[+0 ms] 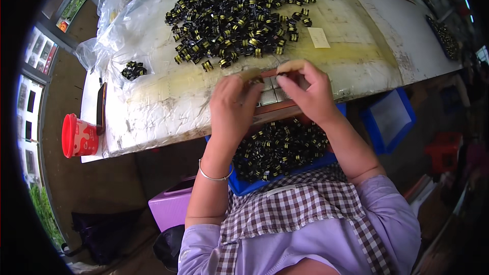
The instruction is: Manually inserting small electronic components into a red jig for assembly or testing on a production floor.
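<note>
Both my hands are over a reddish-brown board with grey metal blocks (pixel 272 95) at the table's front edge. My left hand (pixel 234 97) is at the board's left end, thumb and fingers pinched round a small dark part (pixel 256 80), mostly covered by the fingers. At the other side my right hand (pixel 309 90) pinches a dark piece (pixel 282 74) between thumb and fingertips. What exactly each pinch holds is too small to tell. A large heap of small black parts with yellow bands (pixel 239 15) lies just beyond my hands.
Below the table edge, a blue bin (pixel 243 188) holds more of these black-and-yellow parts. A red bucket (pixel 80 136), a dark flat object (pixel 102 107), a small part cluster (pixel 134 70) and clear plastic bags (pixel 119 15) are at left. A paper slip (pixel 319 37) lies right of the heap.
</note>
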Available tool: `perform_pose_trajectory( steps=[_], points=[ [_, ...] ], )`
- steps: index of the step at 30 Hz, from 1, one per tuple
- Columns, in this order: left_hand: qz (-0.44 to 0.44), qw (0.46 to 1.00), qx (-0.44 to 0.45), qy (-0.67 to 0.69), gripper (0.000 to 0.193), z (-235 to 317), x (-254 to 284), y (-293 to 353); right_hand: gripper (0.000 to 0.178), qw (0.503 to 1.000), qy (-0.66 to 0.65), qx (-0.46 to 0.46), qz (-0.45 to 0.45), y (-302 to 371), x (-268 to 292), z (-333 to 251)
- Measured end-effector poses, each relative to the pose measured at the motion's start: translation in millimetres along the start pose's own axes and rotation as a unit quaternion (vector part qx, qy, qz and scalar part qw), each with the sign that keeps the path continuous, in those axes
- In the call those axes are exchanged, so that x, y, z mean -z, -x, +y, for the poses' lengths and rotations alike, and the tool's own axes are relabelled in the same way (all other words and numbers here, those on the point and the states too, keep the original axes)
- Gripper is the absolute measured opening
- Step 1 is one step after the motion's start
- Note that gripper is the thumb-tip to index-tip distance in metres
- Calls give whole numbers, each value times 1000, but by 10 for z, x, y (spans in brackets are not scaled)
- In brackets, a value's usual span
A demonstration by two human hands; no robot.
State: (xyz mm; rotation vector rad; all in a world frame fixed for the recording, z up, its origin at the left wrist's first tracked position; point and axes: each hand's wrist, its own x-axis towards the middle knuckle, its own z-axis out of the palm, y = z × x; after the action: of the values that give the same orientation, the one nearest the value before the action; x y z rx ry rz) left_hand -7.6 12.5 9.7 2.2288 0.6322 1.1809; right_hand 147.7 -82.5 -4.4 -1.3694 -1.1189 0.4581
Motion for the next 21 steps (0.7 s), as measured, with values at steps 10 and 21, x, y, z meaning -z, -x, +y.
perform_pose_trajectory(
  steps=[10,21],
  points=[
    [-46,994,-67,-73,14,120,-160,47,32,971,-223,-85,-25,-68,175,-103],
    [-74,994,-73,-42,17,106,-105,54,32,974,-213,-77,-25,-35,181,-97]
  ],
)
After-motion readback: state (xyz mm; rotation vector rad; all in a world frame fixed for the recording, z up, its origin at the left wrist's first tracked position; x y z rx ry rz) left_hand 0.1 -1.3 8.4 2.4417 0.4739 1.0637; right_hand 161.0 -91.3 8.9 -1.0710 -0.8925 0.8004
